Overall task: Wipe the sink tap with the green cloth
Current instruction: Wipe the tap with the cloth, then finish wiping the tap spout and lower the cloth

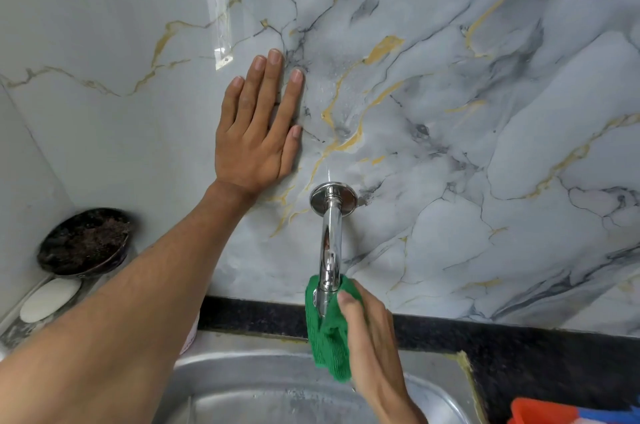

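Right hand (372, 340) held the green cloth (327, 333) wrapped around the lower end of the chrome tap (330, 250), thumb pressed on the front of the cloth, the other fingers hidden behind it. Cloth bunched around the spout tip, its loose tail hanging down over the steel sink (242, 389).

Left hand (256, 132) lay flat on the marble-patterned wall (485, 111), fingers spread and holding nothing, above and left of the tap's round wall flange (348, 198). Appeared to be bracing.

Tap came straight out of the wall and curved down over the basin. Upper stem and flange were bare, likely not yet wiped.

Handling judgement: cloth looked soft, light, knitted, conforms easily; best pinched around the pipe and slid along it. Chrome rigid and fixed, probably slick, so a closed wrap suits better than a flat dab.

Bar of soap (50, 299) and a dark dish (85, 241) sat on the surface at far left.
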Available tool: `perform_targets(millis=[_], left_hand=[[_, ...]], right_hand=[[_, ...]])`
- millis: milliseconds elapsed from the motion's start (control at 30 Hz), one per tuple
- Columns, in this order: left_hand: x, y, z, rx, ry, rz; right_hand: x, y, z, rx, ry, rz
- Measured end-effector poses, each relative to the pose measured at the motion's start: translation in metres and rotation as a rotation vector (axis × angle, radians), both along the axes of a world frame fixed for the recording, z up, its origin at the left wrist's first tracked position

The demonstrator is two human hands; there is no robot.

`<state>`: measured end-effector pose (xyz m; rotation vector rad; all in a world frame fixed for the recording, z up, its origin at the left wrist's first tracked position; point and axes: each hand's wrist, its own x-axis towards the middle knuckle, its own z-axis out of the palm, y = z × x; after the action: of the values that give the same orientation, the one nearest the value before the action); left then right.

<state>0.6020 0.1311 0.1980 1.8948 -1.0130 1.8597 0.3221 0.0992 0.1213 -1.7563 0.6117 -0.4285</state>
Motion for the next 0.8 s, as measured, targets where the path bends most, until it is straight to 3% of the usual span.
perform_targets(millis=[67,133,167,200,267,333,367,400,467,567,633,700,800], left_hand=[[-0.002,-0.001,0.001,0.010,-0.009,0.013],[-0.002,0.000,0.003,0.026,-0.006,0.028],[-0.003,0.000,0.003,0.030,0.004,0.044],[-0.006,0.001,0.003,0.033,0.022,0.065],[-0.015,0.004,0.002,0.051,0.080,0.098],[-0.032,0.008,0.007,0.100,0.159,0.109],[-0.046,0.011,0.013,0.122,0.237,0.083],[-0.066,0.015,0.019,0.125,0.351,0.024],[-0.123,0.026,0.025,0.033,0.627,-0.156],[-0.261,0.053,0.005,-0.221,1.041,-0.476],[-0.369,0.060,-0.026,-0.266,1.466,-0.650],[-0.454,0.047,-0.065,-0.257,1.915,-0.694],[-0.529,0.005,-0.115,-0.241,2.282,-0.627]], right_hand=[[-0.014,0.002,-0.001,0.017,0.140,0.026],[-0.048,-0.004,-0.022,0.085,0.328,0.205],[-0.073,-0.020,-0.055,0.073,0.424,0.137],[-0.075,-0.038,-0.105,0.157,0.399,0.137],[-0.082,-0.057,-0.141,0.500,0.258,0.081],[-0.131,-0.033,-0.082,0.840,-0.009,0.022],[-0.152,-0.017,-0.052,0.896,-0.086,-0.006],[-0.179,-0.007,-0.038,0.972,-0.166,0.012],[-0.205,-0.008,-0.028,1.077,-0.067,0.018],[-0.249,-0.023,-0.020,1.032,-0.031,-0.061],[-0.279,-0.043,-0.020,0.994,-0.024,-0.164],[-0.308,-0.064,-0.030,0.997,-0.039,-0.235],[-0.348,-0.098,-0.047,1.007,-0.007,-0.275]])
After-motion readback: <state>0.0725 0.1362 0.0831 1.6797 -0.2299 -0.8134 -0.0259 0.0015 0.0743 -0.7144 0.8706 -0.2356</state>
